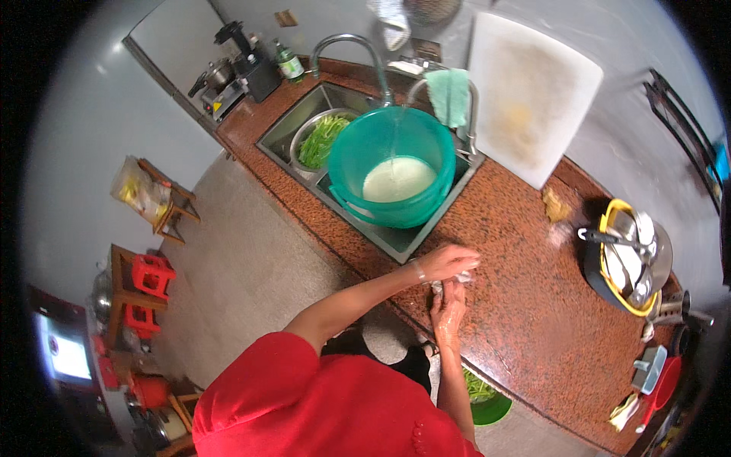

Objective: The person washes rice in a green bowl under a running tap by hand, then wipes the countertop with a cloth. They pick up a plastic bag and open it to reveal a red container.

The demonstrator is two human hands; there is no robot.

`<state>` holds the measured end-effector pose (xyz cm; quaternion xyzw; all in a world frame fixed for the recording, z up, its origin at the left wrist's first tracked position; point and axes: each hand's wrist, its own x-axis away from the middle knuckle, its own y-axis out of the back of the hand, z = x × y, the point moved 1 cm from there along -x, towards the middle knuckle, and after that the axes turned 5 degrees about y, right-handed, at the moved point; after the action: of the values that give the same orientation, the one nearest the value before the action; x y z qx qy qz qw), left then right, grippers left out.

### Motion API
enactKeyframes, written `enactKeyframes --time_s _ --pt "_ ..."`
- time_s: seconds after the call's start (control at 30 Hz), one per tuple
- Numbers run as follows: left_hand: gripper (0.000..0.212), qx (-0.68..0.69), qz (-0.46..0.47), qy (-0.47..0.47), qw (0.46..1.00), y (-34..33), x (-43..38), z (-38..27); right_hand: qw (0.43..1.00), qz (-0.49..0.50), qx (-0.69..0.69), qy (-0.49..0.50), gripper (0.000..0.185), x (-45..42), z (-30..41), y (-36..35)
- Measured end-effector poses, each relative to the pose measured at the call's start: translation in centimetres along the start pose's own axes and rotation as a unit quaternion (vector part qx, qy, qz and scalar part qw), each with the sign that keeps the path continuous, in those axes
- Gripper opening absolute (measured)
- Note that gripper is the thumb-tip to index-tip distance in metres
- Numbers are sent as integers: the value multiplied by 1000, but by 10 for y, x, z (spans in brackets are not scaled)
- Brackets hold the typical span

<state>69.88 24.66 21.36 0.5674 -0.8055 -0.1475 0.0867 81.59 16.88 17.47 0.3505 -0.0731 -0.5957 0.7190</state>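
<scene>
Over the red-brown granite counter (514,285), my left hand (451,263) lies across the top of a crumpled white piece of cloth or film (464,277). My right hand (449,314), wet and shiny, has its fingers around the near side of that piece. Much of it is hidden by the hands, so how my left fingers hold it is unclear. Just beyond them a green plastic bucket (342,197) sits in the steel double sink (402,251). Water streams into the whitish liquid (400,180) inside it.
A steel bowl of cut greens (320,143) occupies the left basin. A white cutting board (525,103) leans on the wall. To the right stand a yellow-rimmed container of utensils (619,257) and a red strainer (662,385). Below the counter edge is a green basin (494,408).
</scene>
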Motion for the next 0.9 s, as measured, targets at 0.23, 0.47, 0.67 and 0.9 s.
enactKeyframes --time_s 0.23,0.47,0.67,0.9 --pt "49 92 -35 130 987 124 112 75 824 25 -493 -276 25 -46 108 -77" --pt "59 258 -164 107 946 210 177 120 736 -77 -620 -262 23 -75 158 -211" --pt "87 411 -88 174 891 279 208 121 701 -107 -671 -217 50 -113 214 -285" --pt "42 387 -96 152 904 343 201 171 721 39 -622 -303 84 -165 226 -320"
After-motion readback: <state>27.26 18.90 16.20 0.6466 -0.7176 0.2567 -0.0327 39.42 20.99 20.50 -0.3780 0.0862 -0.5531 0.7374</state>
